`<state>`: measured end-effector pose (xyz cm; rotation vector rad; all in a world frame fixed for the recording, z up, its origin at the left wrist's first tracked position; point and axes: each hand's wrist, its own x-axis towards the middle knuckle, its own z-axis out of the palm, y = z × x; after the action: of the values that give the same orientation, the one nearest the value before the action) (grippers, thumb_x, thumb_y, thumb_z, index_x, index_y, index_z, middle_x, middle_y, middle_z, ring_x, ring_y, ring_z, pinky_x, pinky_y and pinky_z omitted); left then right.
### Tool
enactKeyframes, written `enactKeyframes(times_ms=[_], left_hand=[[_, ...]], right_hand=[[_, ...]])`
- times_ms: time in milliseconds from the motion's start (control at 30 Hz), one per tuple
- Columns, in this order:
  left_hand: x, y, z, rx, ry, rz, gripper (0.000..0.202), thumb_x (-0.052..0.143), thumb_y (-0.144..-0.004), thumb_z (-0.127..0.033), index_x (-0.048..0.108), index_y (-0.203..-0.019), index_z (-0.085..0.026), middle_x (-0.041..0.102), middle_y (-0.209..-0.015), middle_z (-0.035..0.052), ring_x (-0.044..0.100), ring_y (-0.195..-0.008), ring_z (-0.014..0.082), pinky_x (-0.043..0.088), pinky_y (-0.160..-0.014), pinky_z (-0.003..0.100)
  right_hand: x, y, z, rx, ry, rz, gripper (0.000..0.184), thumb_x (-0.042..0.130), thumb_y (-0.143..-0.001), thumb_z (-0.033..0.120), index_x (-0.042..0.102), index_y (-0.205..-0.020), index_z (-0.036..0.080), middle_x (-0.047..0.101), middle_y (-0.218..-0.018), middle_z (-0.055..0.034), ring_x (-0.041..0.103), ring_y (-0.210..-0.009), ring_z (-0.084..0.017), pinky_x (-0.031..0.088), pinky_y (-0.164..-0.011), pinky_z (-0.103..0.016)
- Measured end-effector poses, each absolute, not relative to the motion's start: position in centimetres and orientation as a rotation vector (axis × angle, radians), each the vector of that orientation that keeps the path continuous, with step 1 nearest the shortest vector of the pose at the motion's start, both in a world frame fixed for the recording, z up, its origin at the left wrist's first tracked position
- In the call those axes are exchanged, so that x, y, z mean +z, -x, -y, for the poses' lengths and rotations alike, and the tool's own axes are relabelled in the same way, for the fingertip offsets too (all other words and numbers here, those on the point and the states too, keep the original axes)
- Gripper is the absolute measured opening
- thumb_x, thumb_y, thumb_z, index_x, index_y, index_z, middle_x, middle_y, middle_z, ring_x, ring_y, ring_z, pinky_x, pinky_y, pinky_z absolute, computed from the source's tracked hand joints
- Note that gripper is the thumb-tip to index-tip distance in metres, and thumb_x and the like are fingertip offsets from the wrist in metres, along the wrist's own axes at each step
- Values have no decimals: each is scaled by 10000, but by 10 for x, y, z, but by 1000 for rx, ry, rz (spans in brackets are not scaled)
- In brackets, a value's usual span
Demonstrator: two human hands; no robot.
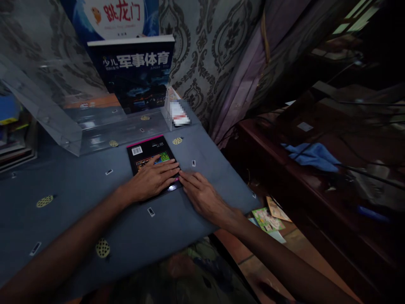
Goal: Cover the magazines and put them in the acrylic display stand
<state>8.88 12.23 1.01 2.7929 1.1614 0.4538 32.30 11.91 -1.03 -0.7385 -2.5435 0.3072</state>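
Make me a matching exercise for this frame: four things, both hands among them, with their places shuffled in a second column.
1. Left hand
2. Right hand
3. Blue cloth
4. Clear stand

A. With fingertips at the right edge of the black book
B. On the table, beyond the book
C. Lying across the book's cover
D. On the dark red furniture

Pairs: 1-C, 2-A, 3-D, 4-B

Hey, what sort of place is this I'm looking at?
Probably a room in a home, perhaps a reading corner: books stand upright on a table with a pineapple-patterned cover, and a pale curtain hangs beyond its right side.
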Motion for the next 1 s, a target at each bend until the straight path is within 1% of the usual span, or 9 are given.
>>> enactKeyframes(times_ms=[100,267,400,533,633,733,900,1000], left_hand=[[10,-88,-123,459,-2777,-1171,425,319,-1078,-385,587,-1363,-219,612,-1406,94,525,-1364,236,307,-1180,552],[13,-88,-119,437,-2757,-1159,420,315,-1077,-379,565,-1386,-240,595,-1429,72,499,-1386,225,286,-1195,550],[13,-91,-111,442,-2773,-1089,428,301,-1079,-350,563,-1384,-204,585,-1437,85,505,-1381,222,264,-1211,550],[10,-93,-108,459,-2779,-1086,421,311,-1077,-334,557,-1390,-195,580,-1440,90,507,-1380,220,263,-1215,549],[10,-93,-108,438,-2785,-1100,423,310,-1077,-335,551,-1396,-197,572,-1446,96,503,-1383,225,251,-1217,562],[11,-94,-107,426,-2800,-1095,425,312,-1077,-344,545,-1400,-195,573,-1447,94,500,-1385,224,233,-1226,559],[10,-98,-100,454,-2863,-1066,422,319,-1076,-344,553,-1386,-180,598,-1421,106,529,-1360,209,215,-1242,514],[9,-100,-98,490,-2915,-1051,414,326,-1075,-326,565,-1361,-146,618,-1396,121,548,-1341,205,229,-1239,495]], right_hand=[[-8,-324,-120,338,721,2538,425,375,-1012,147,571,-1388,136,629,-1346,-166,622,-1114,-286,582,-957,-528],[-5,-328,-113,353,738,2510,419,385,-1016,165,578,-1387,137,637,-1339,-169,615,-1188,-291,566,-1004,-531],[-8,-332,-106,343,744,2488,410,395,-1023,164,583,-1387,156,645,-1340,-150,629,-1193,-276,579,-995,-498],[-14,-332,-107,310,702,2460,394,399,-1020,153,606,-1354,121,656,-1316,-168,627,-1202,-279,587,-985,-480],[-14,-332,-108,320,691,2460,388,403,-1019,152,610,-1344,115,655,-1315,-173,615,-1221,-282,583,-993,-483],[-10,-333,-105,325,717,2460,379,404,-1021,159,624,-1327,122,665,-1301,-171,627,-1196,-282,580,-993,-495],[-5,-335,-100,321,773,2448,369,428,-1013,166,633,-1320,164,690,-1245,-151,650,-1139,-271,590,-968,-489],[-6,-335,-101,243,717,2427,355,419,-1008,141,640,-1287,135,706,-1188,-153,661,-1106,-263,607,-934,-467]])
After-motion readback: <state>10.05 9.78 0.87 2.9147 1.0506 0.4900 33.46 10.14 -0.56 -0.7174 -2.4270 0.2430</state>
